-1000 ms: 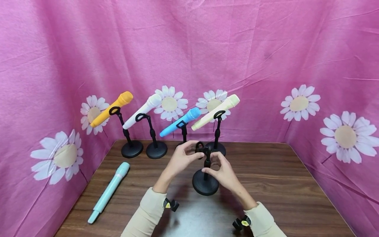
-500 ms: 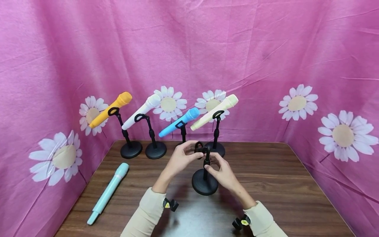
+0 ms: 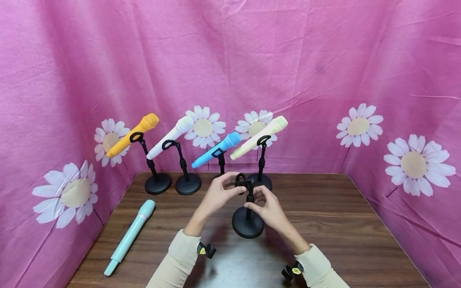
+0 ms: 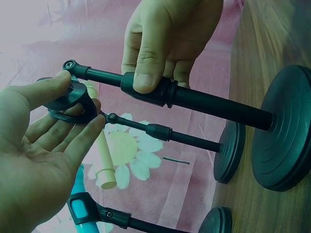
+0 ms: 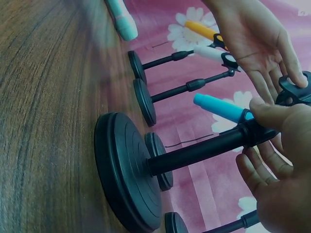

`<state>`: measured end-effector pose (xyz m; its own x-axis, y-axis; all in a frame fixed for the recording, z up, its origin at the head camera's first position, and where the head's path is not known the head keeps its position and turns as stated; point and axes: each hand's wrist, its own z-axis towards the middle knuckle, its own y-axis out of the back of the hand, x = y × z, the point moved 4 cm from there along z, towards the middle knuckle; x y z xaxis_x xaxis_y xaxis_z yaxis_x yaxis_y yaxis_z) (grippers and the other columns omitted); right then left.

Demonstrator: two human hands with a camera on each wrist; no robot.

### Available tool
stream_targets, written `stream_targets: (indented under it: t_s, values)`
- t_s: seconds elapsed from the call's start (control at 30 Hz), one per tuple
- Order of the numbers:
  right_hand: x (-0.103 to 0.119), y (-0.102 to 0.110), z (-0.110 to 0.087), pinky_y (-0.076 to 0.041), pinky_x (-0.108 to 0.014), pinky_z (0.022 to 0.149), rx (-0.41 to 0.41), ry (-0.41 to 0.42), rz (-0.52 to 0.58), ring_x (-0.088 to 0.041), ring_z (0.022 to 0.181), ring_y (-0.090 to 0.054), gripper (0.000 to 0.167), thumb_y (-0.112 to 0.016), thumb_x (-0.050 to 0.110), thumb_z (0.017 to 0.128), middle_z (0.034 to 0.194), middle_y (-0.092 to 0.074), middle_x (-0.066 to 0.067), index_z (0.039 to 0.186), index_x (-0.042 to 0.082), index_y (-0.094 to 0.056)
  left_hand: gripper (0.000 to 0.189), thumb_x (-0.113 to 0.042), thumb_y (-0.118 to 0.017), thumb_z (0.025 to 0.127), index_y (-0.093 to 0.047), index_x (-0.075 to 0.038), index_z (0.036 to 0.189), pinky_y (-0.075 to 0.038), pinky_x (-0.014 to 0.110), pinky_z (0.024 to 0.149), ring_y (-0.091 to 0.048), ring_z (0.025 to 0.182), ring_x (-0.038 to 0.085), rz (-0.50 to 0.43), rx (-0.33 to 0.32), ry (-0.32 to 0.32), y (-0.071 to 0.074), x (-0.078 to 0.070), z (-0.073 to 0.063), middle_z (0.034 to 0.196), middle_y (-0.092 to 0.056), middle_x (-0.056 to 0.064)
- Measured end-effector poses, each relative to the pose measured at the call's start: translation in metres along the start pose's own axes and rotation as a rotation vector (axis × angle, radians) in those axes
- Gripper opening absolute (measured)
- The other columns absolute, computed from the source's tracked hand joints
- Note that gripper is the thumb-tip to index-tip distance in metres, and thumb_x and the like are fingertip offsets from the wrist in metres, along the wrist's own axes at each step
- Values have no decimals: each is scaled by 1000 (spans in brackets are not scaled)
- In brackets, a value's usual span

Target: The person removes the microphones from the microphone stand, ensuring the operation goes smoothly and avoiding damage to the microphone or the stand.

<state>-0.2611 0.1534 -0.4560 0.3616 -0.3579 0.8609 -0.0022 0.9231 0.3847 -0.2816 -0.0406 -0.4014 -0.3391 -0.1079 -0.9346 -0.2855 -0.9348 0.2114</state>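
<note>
A black tabletop microphone stand (image 3: 248, 222) with a round base stands on the wooden table in front of the person. At its top, my left hand (image 3: 220, 193) pinches the black clip (image 4: 73, 99) between thumb and fingers. The clip holds no microphone. My right hand (image 3: 269, 208) grips the collar (image 4: 148, 90) partway up the pole, thumb on the near side and fingers behind. To the left, a mint-green microphone (image 3: 130, 237) lies on the table, its narrow end toward the person.
Behind stand several similar stands carrying an orange microphone (image 3: 133, 135), a white one (image 3: 170, 137), a blue one (image 3: 217, 150) and a pale yellow one (image 3: 259, 137). A pink curtain (image 3: 306, 80) with daisies surrounds the wooden table (image 3: 324, 224) at the back and sides.
Both hands keep their places on the stand, with the right thumb and fingers shifting slightly at the collar. The whole head view drifts a little left and down.
</note>
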Motion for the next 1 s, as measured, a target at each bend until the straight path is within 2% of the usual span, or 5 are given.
stream_targets:
  t_s: [0.2,0.43,0.63,0.77,1.0]
  values:
    - [2,0,0,-59,-27,89,17,47,5,-15,97,-71,31,-82,5,92,109,-75,-7,120,5,-69,38,-12,-82,95,-71,-10,131,-62,31,94,-72,113,19,-14,6,-10,0,-1,0,121,-76,13]
    - [4,-2,-1,-58,-31,97,60,111,39,-18,104,-71,32,-71,-7,94,119,-77,-10,126,0,-71,36,-10,-80,96,-71,-9,131,-63,32,93,-73,110,18,-27,11,-12,-1,-1,1,123,-75,13]
    - [2,1,-3,-58,-36,99,40,79,7,-16,110,-69,40,-81,8,94,127,-73,-9,132,12,-69,38,-12,-82,95,-71,-10,131,-62,32,95,-72,113,18,-8,6,-17,0,-1,1,120,-76,12]
    - [1,4,-2,-59,-32,93,1,35,-17,-15,105,-70,48,-90,18,87,117,-73,-5,128,16,-66,40,-14,-83,95,-71,-12,133,-61,31,94,-71,113,19,6,1,-17,0,-1,1,120,-77,11]
    - [1,4,-2,-60,-30,90,-6,21,4,-18,99,-71,41,-87,10,89,109,-73,-9,123,9,-64,41,-13,-83,95,-71,-10,134,-61,29,93,-71,113,18,8,-6,-18,0,-1,1,120,-76,12]
